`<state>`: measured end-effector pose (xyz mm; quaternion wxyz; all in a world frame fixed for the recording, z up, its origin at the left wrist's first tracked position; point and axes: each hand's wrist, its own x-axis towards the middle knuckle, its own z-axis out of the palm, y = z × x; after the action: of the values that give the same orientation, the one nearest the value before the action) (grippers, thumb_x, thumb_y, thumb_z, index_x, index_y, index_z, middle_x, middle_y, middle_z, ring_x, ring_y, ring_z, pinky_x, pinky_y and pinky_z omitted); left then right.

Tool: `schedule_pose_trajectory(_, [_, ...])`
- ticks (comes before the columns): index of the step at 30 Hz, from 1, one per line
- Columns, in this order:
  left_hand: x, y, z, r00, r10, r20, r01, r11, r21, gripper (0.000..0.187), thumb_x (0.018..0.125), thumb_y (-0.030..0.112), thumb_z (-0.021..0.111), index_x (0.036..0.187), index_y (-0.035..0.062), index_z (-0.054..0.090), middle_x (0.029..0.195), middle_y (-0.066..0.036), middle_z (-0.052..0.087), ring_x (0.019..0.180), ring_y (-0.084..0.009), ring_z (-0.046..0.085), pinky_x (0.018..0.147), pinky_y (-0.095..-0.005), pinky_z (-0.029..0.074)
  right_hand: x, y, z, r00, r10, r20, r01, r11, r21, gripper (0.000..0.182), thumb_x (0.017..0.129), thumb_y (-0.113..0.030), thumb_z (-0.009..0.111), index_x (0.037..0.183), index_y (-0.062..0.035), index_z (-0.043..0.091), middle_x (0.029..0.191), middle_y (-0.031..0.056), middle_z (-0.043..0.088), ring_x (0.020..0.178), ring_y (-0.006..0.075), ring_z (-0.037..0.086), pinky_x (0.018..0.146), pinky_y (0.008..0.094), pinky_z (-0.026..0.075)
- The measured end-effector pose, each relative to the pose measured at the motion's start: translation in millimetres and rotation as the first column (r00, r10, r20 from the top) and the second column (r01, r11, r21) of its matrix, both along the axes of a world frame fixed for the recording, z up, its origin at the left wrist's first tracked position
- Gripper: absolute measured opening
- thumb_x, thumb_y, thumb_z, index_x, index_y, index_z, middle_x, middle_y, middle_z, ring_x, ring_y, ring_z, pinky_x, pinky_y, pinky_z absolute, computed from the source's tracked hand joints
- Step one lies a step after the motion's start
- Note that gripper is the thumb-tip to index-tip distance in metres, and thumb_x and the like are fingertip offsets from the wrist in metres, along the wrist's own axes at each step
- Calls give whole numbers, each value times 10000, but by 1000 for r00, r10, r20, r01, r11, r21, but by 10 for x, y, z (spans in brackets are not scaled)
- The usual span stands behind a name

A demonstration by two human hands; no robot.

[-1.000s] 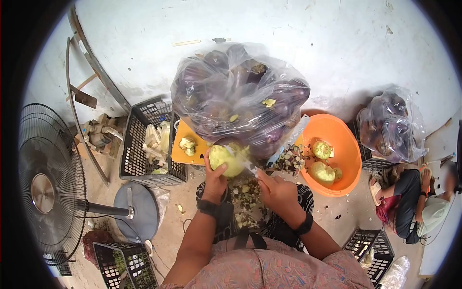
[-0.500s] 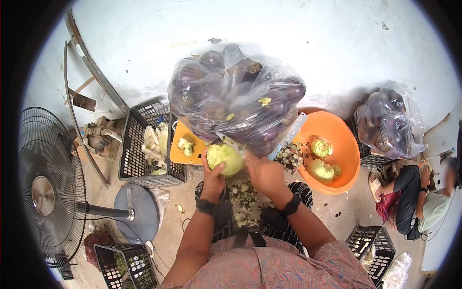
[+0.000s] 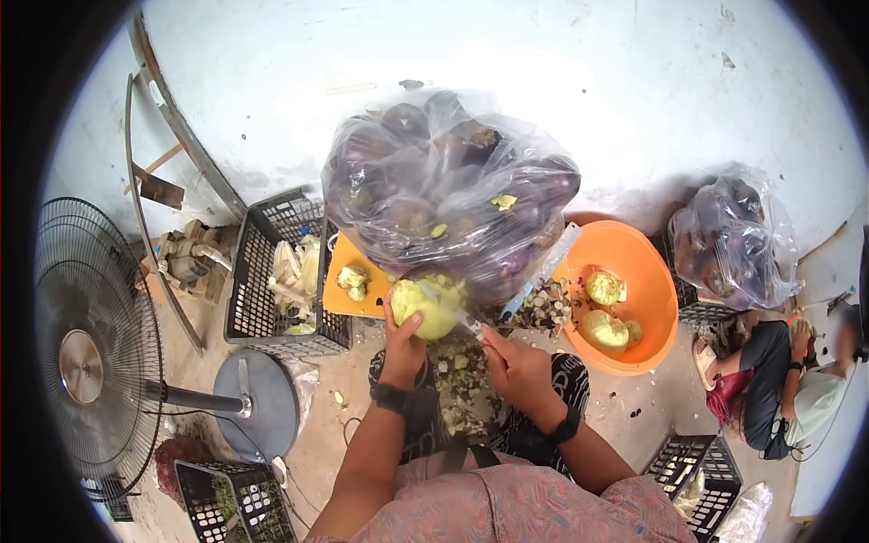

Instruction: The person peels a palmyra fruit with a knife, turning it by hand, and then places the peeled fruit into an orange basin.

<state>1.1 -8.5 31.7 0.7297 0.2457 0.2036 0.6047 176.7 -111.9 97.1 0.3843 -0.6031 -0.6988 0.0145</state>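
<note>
My left hand is wrapped round the side of a peeled round eggplant, pale yellow-green all over its visible face. A knife is in my right hand, its blade blurred and lying against or just over the eggplant's right side. Directly beyond my hands a big clear plastic bag holds dark purple eggplants. Under the bag's left edge an orange board carries a cut pale eggplant piece. Several pale peeled eggplants lie in the orange basin on the right.
Left of the board stands a black crate with pale scraps. A standing fan is at far left. Peel scraps cover the floor between my feet. Another bag of eggplants and a seated person are at right.
My right hand has drawn back down and to the right from the eggplant, and more of the knife shows. My left hand still holds the eggplant. The view has shifted slightly.
</note>
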Motion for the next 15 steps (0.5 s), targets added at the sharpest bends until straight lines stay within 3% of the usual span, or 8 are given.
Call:
schedule_pose_trajectory(3, [-9, 13, -6, 1000, 5, -10, -5, 1000, -5, 740, 785, 43, 630, 1428, 160, 284, 1317, -109, 463, 1215, -286, 489, 995, -458, 451, 0, 42, -129, 998, -2, -67, 9, 996, 94, 282, 862, -186, 669, 1141, -153, 681, 616, 98, 553, 499, 300, 549, 460, 407, 425])
schedule_pose_trajectory(12, [12, -12, 29, 1000, -1, -11, 1, 1000, 3, 738, 780, 50, 636, 1421, 178, 293, 1316, -105, 462, 1209, -283, 490, 988, -455, 456, -40, 134, -170, 998, -26, -62, 30, 998, 51, 265, 875, -222, 655, 1132, -169, 690, 615, 101, 548, 497, 304, 551, 461, 409, 426])
schedule_pose_trajectory(15, [7, -2, 13, 1000, 1, -5, -1, 1000, -11, 738, 781, 51, 637, 1422, 181, 293, 1321, -105, 458, 1213, -284, 487, 988, -457, 456, -52, 204, -133, 998, -2, -60, 6, 998, 61, 288, 860, -144, 673, 1148, -134, 683, 631, 118, 589, 525, 294, 581, 486, 372, 457])
